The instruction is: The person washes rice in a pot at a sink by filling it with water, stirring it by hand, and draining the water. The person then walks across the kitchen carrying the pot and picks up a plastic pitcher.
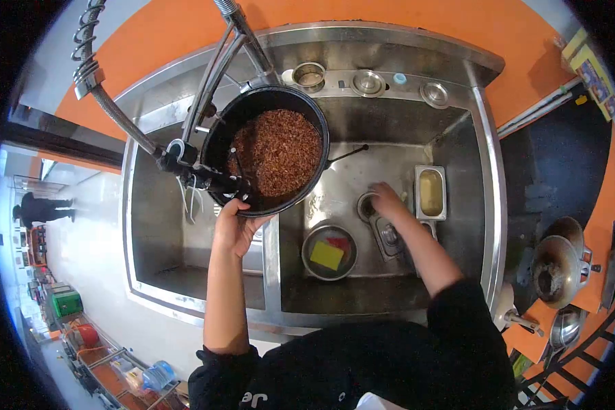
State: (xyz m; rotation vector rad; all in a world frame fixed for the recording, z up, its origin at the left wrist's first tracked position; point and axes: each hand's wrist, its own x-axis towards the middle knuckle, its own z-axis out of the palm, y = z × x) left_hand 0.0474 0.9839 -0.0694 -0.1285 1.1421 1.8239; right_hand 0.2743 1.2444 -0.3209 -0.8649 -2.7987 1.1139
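My left hand (234, 229) grips the near rim of a large black pot (318, 181), thumb over the edge. The pot is tilted above the sink divider and holds reddish-brown grains (280, 150). Its far side is close to the faucet post. Down in the right basin, my right hand (387, 203) reaches to the round drain opening (366, 206); its fingers are blurred and partly hidden. Beside that hand are a small steel lid (389, 236) and a rectangular steel pan (430, 193) with yellowish contents. A round metal bowl (352, 270) holds a yellow-green sponge (326, 255) and something red.
A spray hose (119, 116) and faucet hang left of the pot. Along the back ledge stand a steel cup (309, 77), round lids (367, 83) and a blue cap (400, 78). Woks (557, 270) sit at right. A person (41, 208) stands far left.
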